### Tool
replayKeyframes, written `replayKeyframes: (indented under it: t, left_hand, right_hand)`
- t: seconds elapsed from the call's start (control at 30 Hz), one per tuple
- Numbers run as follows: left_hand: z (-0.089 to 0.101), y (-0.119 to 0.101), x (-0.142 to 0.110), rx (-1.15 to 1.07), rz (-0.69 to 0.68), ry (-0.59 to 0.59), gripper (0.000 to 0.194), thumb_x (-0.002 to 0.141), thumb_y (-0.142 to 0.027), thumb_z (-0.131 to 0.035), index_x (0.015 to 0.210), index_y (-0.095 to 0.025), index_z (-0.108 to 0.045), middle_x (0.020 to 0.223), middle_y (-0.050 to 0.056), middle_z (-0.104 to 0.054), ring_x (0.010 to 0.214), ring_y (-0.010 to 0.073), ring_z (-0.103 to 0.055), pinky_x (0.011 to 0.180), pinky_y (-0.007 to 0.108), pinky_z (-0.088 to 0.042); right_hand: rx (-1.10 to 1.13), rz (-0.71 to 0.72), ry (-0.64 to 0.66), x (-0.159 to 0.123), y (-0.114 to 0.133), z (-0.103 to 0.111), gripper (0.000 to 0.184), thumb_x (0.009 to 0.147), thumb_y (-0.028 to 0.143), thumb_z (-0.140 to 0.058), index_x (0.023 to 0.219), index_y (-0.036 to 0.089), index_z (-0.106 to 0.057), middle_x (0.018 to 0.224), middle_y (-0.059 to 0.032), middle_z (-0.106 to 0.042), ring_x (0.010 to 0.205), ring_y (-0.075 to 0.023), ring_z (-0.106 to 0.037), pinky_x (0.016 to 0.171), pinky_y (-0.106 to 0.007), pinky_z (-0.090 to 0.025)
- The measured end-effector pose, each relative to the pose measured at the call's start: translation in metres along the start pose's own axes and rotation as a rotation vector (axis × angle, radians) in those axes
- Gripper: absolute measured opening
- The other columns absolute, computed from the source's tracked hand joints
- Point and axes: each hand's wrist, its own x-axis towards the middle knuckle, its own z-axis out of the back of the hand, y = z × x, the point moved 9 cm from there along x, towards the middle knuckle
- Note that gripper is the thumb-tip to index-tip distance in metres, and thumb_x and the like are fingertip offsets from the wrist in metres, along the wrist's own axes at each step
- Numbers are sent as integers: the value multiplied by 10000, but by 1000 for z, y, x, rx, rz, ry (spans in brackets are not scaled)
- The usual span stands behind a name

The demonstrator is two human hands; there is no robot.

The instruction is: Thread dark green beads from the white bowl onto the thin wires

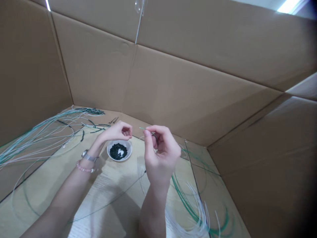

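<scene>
My right hand (pixel 162 150) is raised at the middle, thumb and forefinger pinching a thin green wire (pixel 142 128) whose tip points left. Something dark and curved, perhaps part of the wire, shows within its curled fingers. My left hand (pixel 121 131) is just left of that tip and apart from it, over the back of a white bowl (pixel 130 152). Its fingers are curled together; whatever they hold is too small to make out. Small black pieces (pixel 114 151), like beads, lie in the bowl around a bare white patch.
Bundled white and green wires (pixel 39 134) spread along the left, several with dark beaded ends (pixel 82 136). Pliers or scissors (pixel 114 120) lie behind my left hand. Loose green and white wires (pixel 190 211) curve at the lower right. Cardboard walls (pixel 173 82) surround the wooden table (pixel 99 198).
</scene>
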Motion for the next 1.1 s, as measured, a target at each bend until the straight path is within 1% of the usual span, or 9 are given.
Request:
replayKeyframes:
  t: [0.13,0.2,0.27,0.33,0.47,0.6,0.77,0.93,1.1]
  left_hand:
    - [21,-46,-18,-151,-126,-208,162,735,-277,-668,727,-141,-581,752,36,-673,679,117,-629,658,235,-535]
    - [29,-69,-34,-272,-188,-323,125,715,-230,-695,738,-156,-597,725,32,-685,636,115,-643,611,217,-547]
    - [32,-87,-49,-351,-228,-373,107,682,-173,-730,740,-166,-640,676,21,-690,571,110,-641,550,195,-547]
    - [32,-99,-60,-368,-247,-375,88,673,-148,-742,726,-173,-676,645,17,-686,540,109,-633,511,184,-542]
    - [35,-111,-73,-370,-293,-416,58,709,-140,-727,703,-188,-697,586,4,-655,511,100,-607,465,175,-519]
    - [39,-118,-80,-320,-347,-494,128,720,-80,-707,743,-206,-713,639,-3,-684,556,92,-625,499,159,-529]
    - [44,-117,-81,-283,-313,-533,132,729,-101,-709,804,-207,-736,711,17,-724,628,119,-675,554,177,-571]
    - [44,-123,-80,-245,-370,-428,159,733,-81,-694,788,-221,-743,699,13,-713,607,112,-651,527,185,-543]
    - [48,-132,-92,-86,-434,-579,141,736,-71,-687,729,-210,-707,680,-1,-689,627,110,-625,541,202,-518]
  right_hand:
    - [46,84,-18,0,11,1,107,824,98,-577,827,201,-605,801,7,-613,623,-80,-499,552,-236,-432]
    - [78,120,-46,-1,15,3,147,804,68,-594,823,213,-602,812,9,-633,661,-89,-542,550,-239,-443]
    - [90,145,-93,-3,19,8,183,789,50,-611,816,229,-589,781,18,-638,695,-106,-586,571,-256,-470]
    - [71,192,-152,-6,24,14,216,770,38,-635,807,244,-579,727,31,-628,707,-123,-617,613,-287,-501]
    - [24,326,-192,-10,39,19,269,739,10,-665,785,263,-585,645,59,-617,676,-126,-636,610,-293,-515]
    - [36,342,-93,-8,43,10,277,734,-10,-666,783,258,-616,648,65,-653,658,-108,-624,592,-266,-505]
    - [167,243,-15,-6,33,0,247,743,7,-663,810,244,-653,778,43,-717,707,-108,-651,639,-272,-532]
    - [237,101,22,-6,20,-4,180,752,95,-693,822,257,-660,802,39,-724,714,-123,-675,598,-272,-569]
    - [176,80,94,-6,18,-10,205,767,85,-674,877,258,-665,841,55,-722,736,-88,-683,629,-214,-588]
